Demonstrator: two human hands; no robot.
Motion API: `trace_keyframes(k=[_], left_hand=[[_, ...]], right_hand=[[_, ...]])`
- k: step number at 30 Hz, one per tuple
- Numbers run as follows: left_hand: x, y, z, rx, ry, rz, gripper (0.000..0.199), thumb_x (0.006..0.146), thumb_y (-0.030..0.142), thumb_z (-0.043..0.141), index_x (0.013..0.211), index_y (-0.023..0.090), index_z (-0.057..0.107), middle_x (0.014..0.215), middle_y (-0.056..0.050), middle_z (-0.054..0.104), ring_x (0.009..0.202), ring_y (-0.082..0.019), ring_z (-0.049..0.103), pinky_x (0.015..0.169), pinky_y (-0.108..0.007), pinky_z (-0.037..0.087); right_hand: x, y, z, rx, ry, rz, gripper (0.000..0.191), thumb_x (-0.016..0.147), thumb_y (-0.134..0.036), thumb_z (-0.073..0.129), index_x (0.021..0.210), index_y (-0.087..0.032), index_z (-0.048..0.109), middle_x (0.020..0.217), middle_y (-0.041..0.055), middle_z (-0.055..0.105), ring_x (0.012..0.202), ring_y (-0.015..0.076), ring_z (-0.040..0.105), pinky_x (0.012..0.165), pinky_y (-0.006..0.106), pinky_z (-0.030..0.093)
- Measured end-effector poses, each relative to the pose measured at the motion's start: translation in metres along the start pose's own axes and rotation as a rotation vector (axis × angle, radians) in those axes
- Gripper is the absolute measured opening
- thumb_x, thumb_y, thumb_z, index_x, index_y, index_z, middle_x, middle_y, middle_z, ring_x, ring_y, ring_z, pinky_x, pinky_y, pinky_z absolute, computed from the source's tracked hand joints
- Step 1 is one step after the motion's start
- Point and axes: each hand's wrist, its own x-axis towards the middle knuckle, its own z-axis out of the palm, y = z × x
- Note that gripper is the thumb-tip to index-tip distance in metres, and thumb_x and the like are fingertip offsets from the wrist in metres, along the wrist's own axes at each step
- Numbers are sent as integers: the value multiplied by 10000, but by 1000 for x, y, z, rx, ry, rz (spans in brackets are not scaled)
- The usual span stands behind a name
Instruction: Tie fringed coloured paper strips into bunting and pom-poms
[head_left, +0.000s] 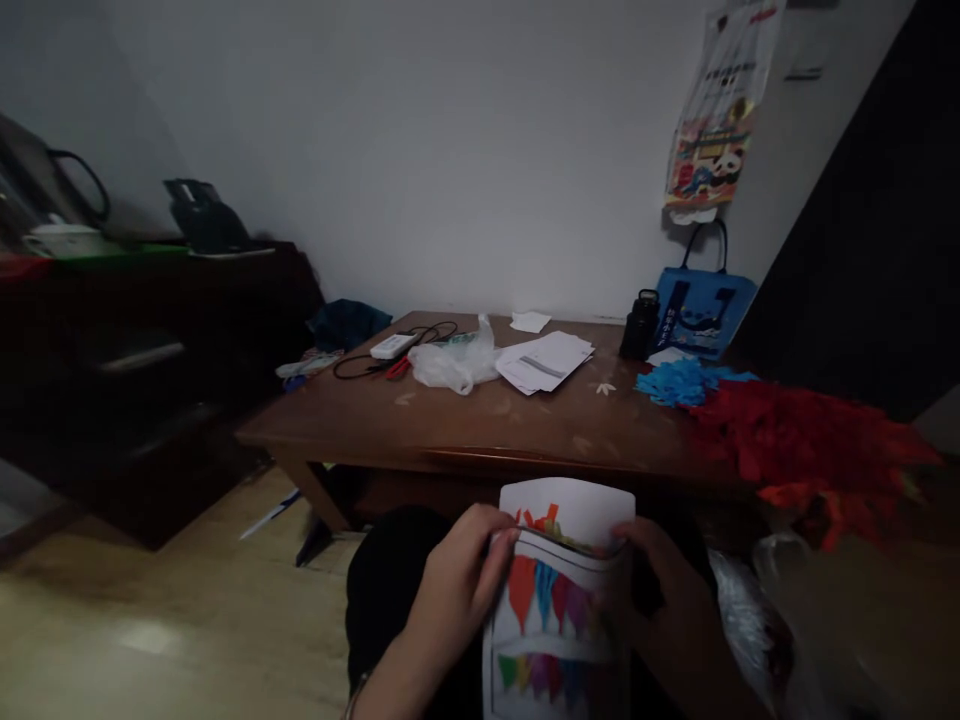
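Observation:
A white package (556,640) printed with rows of colourful pennants stands upright above my lap. Its white flap (574,495) is raised at the top, and bits of orange and yellow material show in the opening. My left hand (469,570) pinches the left edge of the opening between thumb and fingers. On the opposite side, my right hand (664,590) grips the right edge, its fingers partly in shadow. What lies deeper inside the package is hidden.
A brown table (360,425) holds a white plastic bag (454,365), papers (546,360), cables, a black bottle (640,325) and a blue bag (705,310). Blue strips (679,382) and a red pile (802,430) lie at its right end. A dark cabinet (150,350) stands left.

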Motion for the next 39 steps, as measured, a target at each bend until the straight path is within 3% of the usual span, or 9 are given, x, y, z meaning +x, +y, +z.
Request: trace_keyframes(k=[3,7,17,21,24,27,30,33,39], left_hand=[[-5,6,0,127,112,77,105,933,147,534,990,212,594,855,-9,632,758,-133,616,704,-196,472],[-17,-6,-12,91,82,17,123,944,170,520,1006,231,607,882,-8,641,795,-134,629,737,-181,474],[-18,-43,-36,-90,-72,-255,197,971,263,477,990,259,673,1113,-46,625,1063,-192,588,911,-231,446],[-11,-44,-24,-151,-34,-314,190,960,282,507,835,225,638,940,-30,624,871,-165,609,793,-212,466],[-12,-42,-7,-329,166,-395,87,919,325,589,940,243,607,866,-8,609,783,-149,602,714,-194,483],[-10,-37,10,-497,338,-530,386,862,380,670,1204,272,527,864,1,596,759,-149,593,690,-195,492],[-3,-35,20,-580,277,-631,373,808,453,707,1082,215,622,811,-4,565,718,-154,557,653,-203,473],[5,-38,23,-660,114,-603,358,765,493,728,710,157,617,760,-12,538,690,-151,519,635,-214,454],[10,-40,24,-700,109,-679,320,759,421,759,949,179,672,889,-47,655,798,-199,610,715,-255,496]], right_hand=[[13,3,17,159,-18,165,240,786,-319,660,999,-251,574,925,-10,629,814,176,624,721,245,514],[20,11,43,324,-18,339,185,771,-341,670,849,-220,554,771,-32,588,697,151,571,630,219,470],[28,26,48,416,-200,261,211,854,-422,623,806,-219,653,771,-6,656,701,147,599,643,205,468],[30,30,49,552,-129,427,311,812,-436,685,1053,-245,637,929,33,687,809,183,640,709,242,505],[35,30,51,778,-71,577,597,766,-408,739,1294,-292,484,924,11,687,773,178,639,712,270,509],[44,33,53,910,-197,636,472,671,-385,807,1082,-232,632,785,-8,662,720,175,613,646,252,485],[50,38,56,921,-285,670,339,572,-412,848,707,-164,660,602,-20,578,595,154,560,546,237,449],[56,36,57,981,-226,700,345,549,-438,851,655,-165,668,571,-15,575,572,164,565,538,261,467],[64,27,52,1074,-238,854,353,515,-399,885,763,-184,755,713,32,711,673,204,648,639,301,501]])
